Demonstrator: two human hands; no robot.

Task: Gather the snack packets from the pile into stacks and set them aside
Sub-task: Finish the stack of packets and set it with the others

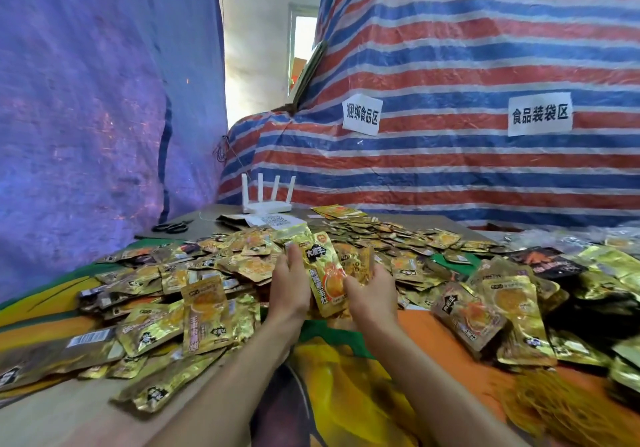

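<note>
Squaring a small stack of gold snack pkts (327,273) between my left hand (290,283) & right hand (372,294), fingers curled shut round its edges, just above the pile (242,259). Few stacks sitting right of pile (498,311); most pkts lying loose.

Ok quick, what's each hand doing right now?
Left hand: closed on the gold snack packets, gripping their left side.
Right hand: closed on the same packets from the right.
</note>
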